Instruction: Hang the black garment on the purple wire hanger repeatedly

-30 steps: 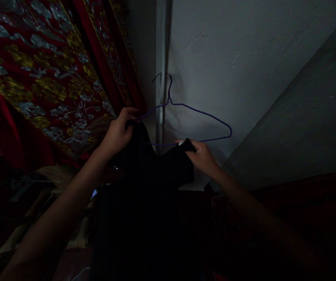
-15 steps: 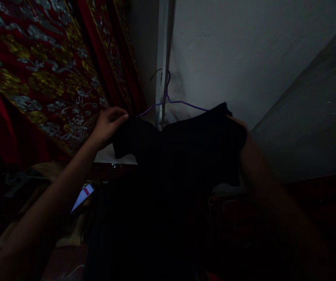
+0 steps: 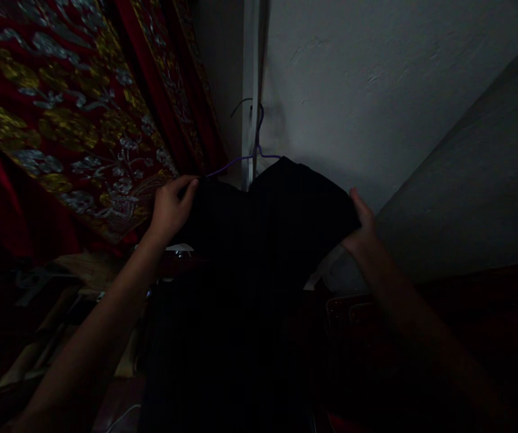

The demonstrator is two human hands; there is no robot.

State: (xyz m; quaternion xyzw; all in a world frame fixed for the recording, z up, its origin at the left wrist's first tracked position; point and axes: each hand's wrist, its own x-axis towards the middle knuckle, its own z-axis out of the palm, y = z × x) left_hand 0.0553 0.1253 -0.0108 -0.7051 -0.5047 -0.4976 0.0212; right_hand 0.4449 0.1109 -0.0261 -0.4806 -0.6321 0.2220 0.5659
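Note:
A black short-sleeved shirt (image 3: pixel 250 240) hangs on a purple wire hanger (image 3: pixel 236 161), whose hook catches on a pale metal upright (image 3: pixel 250 78). With thumb and fingers my left hand (image 3: pixel 173 204) pinches the shirt at its left shoulder, close to the hanger's end. My right hand (image 3: pixel 362 225) grips the sleeve on the right, its thumb up along the edge and its fingers partly hidden by the cloth. The hanger's right arm disappears under the fabric. The lower part of the shirt is lost in the dark.
A red cloth with gold and silver sequins (image 3: pixel 70 108) hangs at the left. Behind is a scuffed pale wall (image 3: pixel 340 78). Below left lie dim, cluttered items (image 3: pixel 51 337) and a white cable (image 3: pixel 124 415). A dark reddish surface (image 3: pixel 466 300) is at the lower right.
My right hand has moved down and slightly left, drawing the right sleeve taut; the shirt now covers more of the hanger's right arm. My left hand has lowered slightly. The lit phone is now hidden.

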